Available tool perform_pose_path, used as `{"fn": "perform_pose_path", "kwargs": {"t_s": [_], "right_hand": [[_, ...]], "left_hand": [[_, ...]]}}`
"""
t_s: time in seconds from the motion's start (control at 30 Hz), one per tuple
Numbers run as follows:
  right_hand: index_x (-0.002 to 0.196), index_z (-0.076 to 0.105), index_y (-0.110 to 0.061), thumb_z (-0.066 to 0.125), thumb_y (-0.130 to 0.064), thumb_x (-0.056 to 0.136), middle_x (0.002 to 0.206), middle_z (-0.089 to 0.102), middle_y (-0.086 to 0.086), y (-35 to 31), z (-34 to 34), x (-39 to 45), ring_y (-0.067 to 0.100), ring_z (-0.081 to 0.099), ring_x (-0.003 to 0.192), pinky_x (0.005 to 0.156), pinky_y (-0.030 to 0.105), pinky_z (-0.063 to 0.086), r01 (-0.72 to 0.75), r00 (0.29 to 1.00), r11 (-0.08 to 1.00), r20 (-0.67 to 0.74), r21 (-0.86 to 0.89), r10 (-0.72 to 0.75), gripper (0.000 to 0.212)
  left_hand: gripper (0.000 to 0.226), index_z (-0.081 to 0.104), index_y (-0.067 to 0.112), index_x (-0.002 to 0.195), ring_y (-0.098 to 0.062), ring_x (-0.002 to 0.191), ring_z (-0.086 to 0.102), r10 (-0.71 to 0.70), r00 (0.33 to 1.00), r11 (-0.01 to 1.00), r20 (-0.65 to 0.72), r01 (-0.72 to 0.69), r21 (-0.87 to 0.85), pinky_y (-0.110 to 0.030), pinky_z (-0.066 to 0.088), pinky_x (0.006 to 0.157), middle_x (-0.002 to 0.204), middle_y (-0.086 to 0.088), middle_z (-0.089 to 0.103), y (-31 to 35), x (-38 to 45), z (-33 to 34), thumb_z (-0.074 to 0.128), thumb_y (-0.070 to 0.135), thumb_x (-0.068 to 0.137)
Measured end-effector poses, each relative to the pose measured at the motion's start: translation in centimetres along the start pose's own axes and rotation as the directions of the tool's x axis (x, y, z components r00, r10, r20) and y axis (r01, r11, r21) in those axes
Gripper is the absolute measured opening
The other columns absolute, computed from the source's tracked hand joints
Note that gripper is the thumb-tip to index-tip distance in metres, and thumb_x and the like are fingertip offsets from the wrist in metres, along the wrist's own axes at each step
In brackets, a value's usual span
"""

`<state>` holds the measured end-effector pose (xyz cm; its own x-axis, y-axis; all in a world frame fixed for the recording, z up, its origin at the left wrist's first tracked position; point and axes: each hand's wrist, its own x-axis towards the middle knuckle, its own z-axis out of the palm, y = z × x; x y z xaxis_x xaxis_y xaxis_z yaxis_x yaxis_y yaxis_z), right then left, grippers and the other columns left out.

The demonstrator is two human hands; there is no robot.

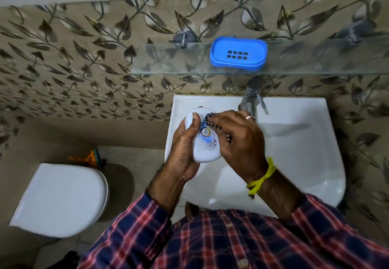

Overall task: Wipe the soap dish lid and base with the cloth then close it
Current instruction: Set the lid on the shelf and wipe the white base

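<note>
My left hand (pixel 185 142) grips a white oval soap dish lid (pixel 205 151) with a round printed sticker, holding it above the left part of the basin, thumb on its top. My right hand (pixel 237 140) comes in from the right. Its bent fingers, with dark nails, lie over the lid's right edge and sticker, and its thumb is hidden. I see no cloth. The blue soap dish base (pixel 237 54), with drain slots in its floor, stands open on the glass shelf (pixel 168 62) above the tap.
Below the hands is a white washbasin (pixel 294 142) with a steel tap (pixel 250 98) at its back edge. A white toilet with its lid down (pixel 61 199) stands at the lower left. The wall behind is leaf-patterned tile.
</note>
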<state>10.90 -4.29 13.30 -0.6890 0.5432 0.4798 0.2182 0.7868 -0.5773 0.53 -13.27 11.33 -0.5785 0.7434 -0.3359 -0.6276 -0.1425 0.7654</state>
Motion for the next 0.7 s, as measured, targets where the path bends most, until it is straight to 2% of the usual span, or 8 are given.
{"fn": "perform_pose_path", "kwargs": {"t_s": [0.07, 0.13, 0.2, 0.27, 0.4, 0.53, 0.63, 0.7], "right_hand": [[0.107, 0.074, -0.011, 0.060, 0.003, 0.085, 0.107, 0.073, 0.004, -0.1, 0.2, -0.5, 0.030, 0.062, 0.092, 0.087, 0.038, 0.050, 0.086, 0.996, 0.996, 0.017, -0.001, -0.086, 0.029], [0.108, 0.074, -0.014, 0.061, -0.001, 0.089, 0.111, 0.073, 0.000, 0.2, -0.1, -2.1, 0.028, 0.062, 0.095, 0.088, 0.037, 0.051, 0.150, 0.987, 0.989, 0.055, 0.010, -0.150, 0.027], [0.107, 0.075, -0.013, 0.064, 0.000, 0.088, 0.109, 0.073, 0.001, 0.8, -0.2, -2.3, 0.028, 0.065, 0.096, 0.085, 0.041, 0.052, 0.078, 0.996, 0.996, 0.034, 0.043, -0.080, 0.025], [0.104, 0.075, -0.008, 0.066, 0.005, 0.084, 0.105, 0.074, 0.006, 1.4, 0.3, -1.1, 0.028, 0.068, 0.094, 0.083, 0.043, 0.051, -0.016, 0.999, 0.995, -0.029, 0.095, 0.019, 0.025], [0.108, 0.075, -0.011, 0.065, -0.003, 0.090, 0.111, 0.073, 0.004, 1.4, 0.7, -2.0, 0.026, 0.067, 0.099, 0.086, 0.041, 0.050, 0.089, 0.996, 0.989, 0.006, 0.122, -0.090, 0.022], [0.106, 0.076, -0.012, 0.068, -0.003, 0.088, 0.109, 0.073, 0.004, 2.0, 0.4, -3.1, 0.027, 0.068, 0.094, 0.081, 0.041, 0.052, 0.024, 1.000, 0.990, -0.002, 0.139, -0.024, 0.022], [0.109, 0.074, -0.008, 0.060, -0.002, 0.092, 0.112, 0.072, 0.005, 0.8, 0.9, -3.8, 0.029, 0.065, 0.094, 0.084, 0.037, 0.051, 0.184, 0.982, 0.981, 0.025, 0.065, -0.186, 0.023], [0.109, 0.074, -0.007, 0.060, -0.001, 0.091, 0.112, 0.072, 0.006, 0.8, 0.6, -4.2, 0.030, 0.064, 0.092, 0.083, 0.037, 0.052, 0.247, 0.968, 0.968, 0.046, 0.037, -0.249, 0.024]], "left_hand": [[0.049, 0.055, 0.002, 0.131, -0.029, 0.093, 0.071, 0.016, 1.000, 1.000, -0.011, -0.016, -0.027, -0.038, 0.059, 0.078, 0.109, -0.021, 0.069, 0.3, 0.3, 0.0, 0.057, 0.035, 0.095], [0.057, 0.056, 0.008, 0.134, -0.032, 0.098, 0.070, 0.033, 0.997, 0.999, -0.063, -0.035, -0.026, -0.042, 0.060, 0.080, 0.114, -0.021, 0.069, 0.6, 0.6, -0.4, 0.065, 0.039, 0.087], [0.054, 0.056, 0.009, 0.135, -0.033, 0.100, 0.067, 0.024, 0.996, 1.000, -0.083, -0.025, -0.013, -0.042, 0.058, 0.083, 0.118, -0.021, 0.067, 0.3, 0.5, -0.3, 0.063, 0.037, 0.090], [0.060, 0.050, 0.000, 0.140, -0.032, 0.103, 0.063, -0.022, 0.994, 0.998, -0.106, 0.016, -0.063, -0.041, 0.056, 0.086, 0.120, -0.023, 0.063, -0.3, 0.3, 0.4, 0.058, 0.034, 0.091], [0.065, 0.048, 0.002, 0.141, -0.035, 0.100, 0.067, 0.015, 0.994, 0.996, -0.107, -0.024, -0.089, -0.044, 0.060, 0.081, 0.120, -0.028, 0.064, 0.7, 1.0, 0.2, 0.056, 0.039, 0.088], [0.076, 0.042, 0.003, 0.148, -0.041, 0.120, 0.054, 0.029, 0.986, 0.999, -0.165, -0.035, -0.030, -0.053, 0.046, 0.100, 0.145, -0.036, 0.047, 0.9, 1.2, 0.5, 0.055, 0.040, 0.083], [0.079, 0.041, 0.002, 0.147, -0.043, 0.119, 0.053, 0.037, 0.981, 0.996, -0.191, -0.052, -0.070, -0.058, 0.045, 0.102, 0.141, -0.035, 0.051, 0.8, 1.2, 0.6, 0.057, 0.041, 0.080], [0.079, 0.041, 0.005, 0.149, -0.041, 0.116, 0.055, 0.052, 0.980, 0.995, -0.191, -0.068, -0.077, -0.050, 0.053, 0.091, 0.138, -0.031, 0.055, 0.9, 1.2, 0.4, 0.057, 0.041, 0.080]]}}
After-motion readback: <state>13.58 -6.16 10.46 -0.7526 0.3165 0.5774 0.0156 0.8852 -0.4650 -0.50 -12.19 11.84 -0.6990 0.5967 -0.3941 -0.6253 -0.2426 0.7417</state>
